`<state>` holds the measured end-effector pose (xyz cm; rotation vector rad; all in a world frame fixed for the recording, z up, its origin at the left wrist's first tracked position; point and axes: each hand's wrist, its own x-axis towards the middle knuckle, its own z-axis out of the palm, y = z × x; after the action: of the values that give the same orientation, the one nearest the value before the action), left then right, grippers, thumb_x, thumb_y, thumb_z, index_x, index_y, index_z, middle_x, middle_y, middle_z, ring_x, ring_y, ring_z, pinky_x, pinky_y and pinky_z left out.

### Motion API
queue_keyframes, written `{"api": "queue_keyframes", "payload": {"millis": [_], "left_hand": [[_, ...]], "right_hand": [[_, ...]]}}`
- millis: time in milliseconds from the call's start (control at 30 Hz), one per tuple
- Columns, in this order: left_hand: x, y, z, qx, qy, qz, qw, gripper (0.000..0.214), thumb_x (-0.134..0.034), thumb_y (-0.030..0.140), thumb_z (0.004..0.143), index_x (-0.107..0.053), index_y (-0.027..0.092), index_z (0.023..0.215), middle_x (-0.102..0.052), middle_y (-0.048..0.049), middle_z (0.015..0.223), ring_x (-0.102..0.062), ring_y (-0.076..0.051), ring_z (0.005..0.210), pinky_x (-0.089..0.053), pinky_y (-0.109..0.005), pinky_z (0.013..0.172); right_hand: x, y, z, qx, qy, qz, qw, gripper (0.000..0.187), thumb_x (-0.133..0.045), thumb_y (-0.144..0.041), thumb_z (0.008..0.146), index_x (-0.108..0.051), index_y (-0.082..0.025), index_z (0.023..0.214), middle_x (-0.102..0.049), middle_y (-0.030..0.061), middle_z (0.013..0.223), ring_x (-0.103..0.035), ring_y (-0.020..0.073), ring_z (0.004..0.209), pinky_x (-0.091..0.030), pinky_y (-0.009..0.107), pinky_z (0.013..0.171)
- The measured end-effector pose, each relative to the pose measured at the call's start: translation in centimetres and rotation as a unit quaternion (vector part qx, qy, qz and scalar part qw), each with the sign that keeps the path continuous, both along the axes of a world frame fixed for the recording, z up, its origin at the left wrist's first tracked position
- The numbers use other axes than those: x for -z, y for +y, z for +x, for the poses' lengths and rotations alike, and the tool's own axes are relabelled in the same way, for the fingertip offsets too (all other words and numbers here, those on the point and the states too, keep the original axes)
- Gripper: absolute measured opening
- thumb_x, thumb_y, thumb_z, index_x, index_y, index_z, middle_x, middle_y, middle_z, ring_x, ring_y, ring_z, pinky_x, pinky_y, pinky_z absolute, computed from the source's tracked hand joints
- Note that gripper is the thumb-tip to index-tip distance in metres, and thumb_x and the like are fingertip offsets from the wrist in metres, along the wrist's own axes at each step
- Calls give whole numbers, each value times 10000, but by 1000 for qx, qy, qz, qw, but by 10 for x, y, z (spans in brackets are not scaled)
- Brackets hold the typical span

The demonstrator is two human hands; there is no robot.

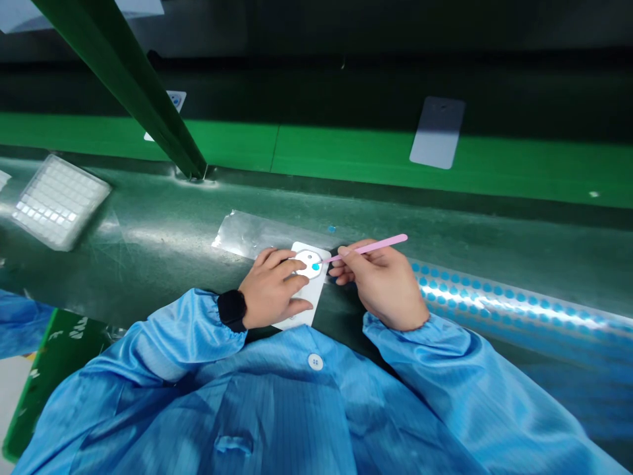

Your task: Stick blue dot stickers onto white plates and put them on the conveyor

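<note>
A small white rectangular plate (310, 290) with a round ring at its top lies on the dark green bench right before me. My left hand (274, 295) rests on it, fingers closed over its left side and holding it down. My right hand (383, 280) pinches pink tweezers (370, 247). Their tip reaches left to a small blue round sticker (315, 266) inside the ring. A black watch (232, 309) sits on my left wrist, and both arms wear blue sleeves.
A long sheet of several blue dot stickers (494, 300) stretches to the right. A clear film (257, 234) lies behind the plate. A white grid tray (57, 201) stands far left. A grey plate (438, 132) lies on the green belt (346, 155). A green post (128, 79) slants overhead.
</note>
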<state>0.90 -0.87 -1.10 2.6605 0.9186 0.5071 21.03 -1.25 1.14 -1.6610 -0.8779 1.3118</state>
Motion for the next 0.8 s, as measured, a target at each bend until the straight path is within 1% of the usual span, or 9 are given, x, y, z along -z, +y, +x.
{"api": "queue_keyframes", "payload": {"millis": [133,367,500,800], "left_hand": [[0,0,0,-2,8,-9,1000,339,-693,502,797,-688,209,968,-668,-65,1126,-500,-289,1197,-344,-477,1022],[0,0,0,-1,-6,11,1000,347,-704,502,787,-682,199,956,-670,-62,1117,-508,-286,1183,-347,-469,1016],[0,0,0,-3,5,1,1000,337,-684,500,802,-677,207,968,-665,-65,1122,-503,-287,1189,-343,-471,1014],[-4,1,2,-16,1,-6,1000,384,-662,468,786,-655,201,1063,-630,-90,1098,-506,-284,1139,-354,-464,986]], "right_hand": [[1,-1,1,-7,-10,3,1000,330,-728,-489,716,-637,-172,725,-669,38,595,-626,153,509,-506,256,466],[0,0,0,-9,-20,4,1000,353,-725,-514,710,-634,-173,720,-669,41,591,-622,155,503,-505,263,466],[1,-1,1,-18,-34,7,999,344,-709,-514,732,-634,-178,727,-673,40,600,-629,158,514,-508,263,472],[-3,-1,-2,-22,-60,14,998,345,-702,-520,730,-624,-183,715,-676,41,593,-620,157,479,-506,266,457]]}}
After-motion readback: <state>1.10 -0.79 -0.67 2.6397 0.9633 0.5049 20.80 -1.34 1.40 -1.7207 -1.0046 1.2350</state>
